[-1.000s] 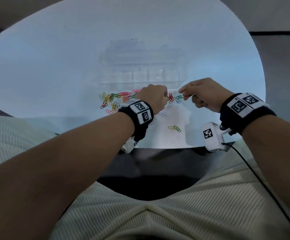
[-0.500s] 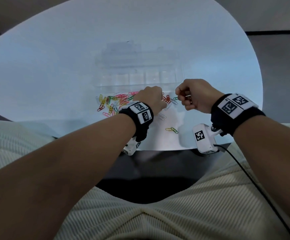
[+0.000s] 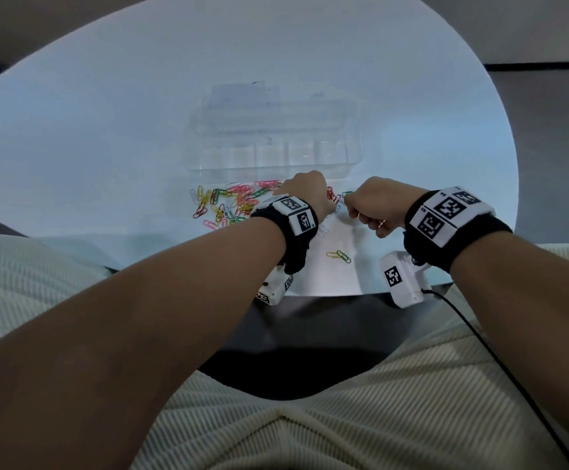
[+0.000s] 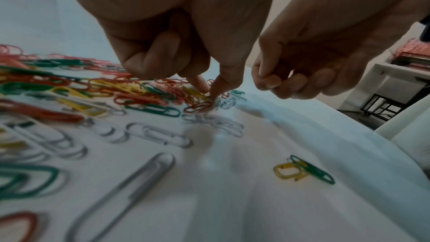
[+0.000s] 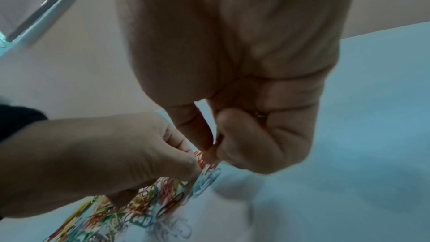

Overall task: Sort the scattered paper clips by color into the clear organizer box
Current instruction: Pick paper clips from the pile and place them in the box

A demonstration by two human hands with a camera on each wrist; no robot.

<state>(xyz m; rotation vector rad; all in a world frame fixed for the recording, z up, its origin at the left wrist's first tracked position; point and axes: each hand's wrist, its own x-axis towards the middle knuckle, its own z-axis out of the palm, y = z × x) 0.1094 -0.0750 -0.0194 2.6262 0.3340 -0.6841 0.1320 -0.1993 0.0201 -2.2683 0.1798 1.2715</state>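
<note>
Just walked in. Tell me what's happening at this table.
A person is sorting colored paper clips heaped on a white table. The left hand reaches its fingertips down into the pile at a red clip. The right hand is curled beside it, pinching something small. The clear organizer box behind the pile looks empty so far.

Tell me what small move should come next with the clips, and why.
Probably lift the left hand, whose fingertips pinch at a red clip on the pile's edge, and carry it to the clear organizer box. No clip shows in its compartments, and the right hand is busy, pinched shut.
</note>
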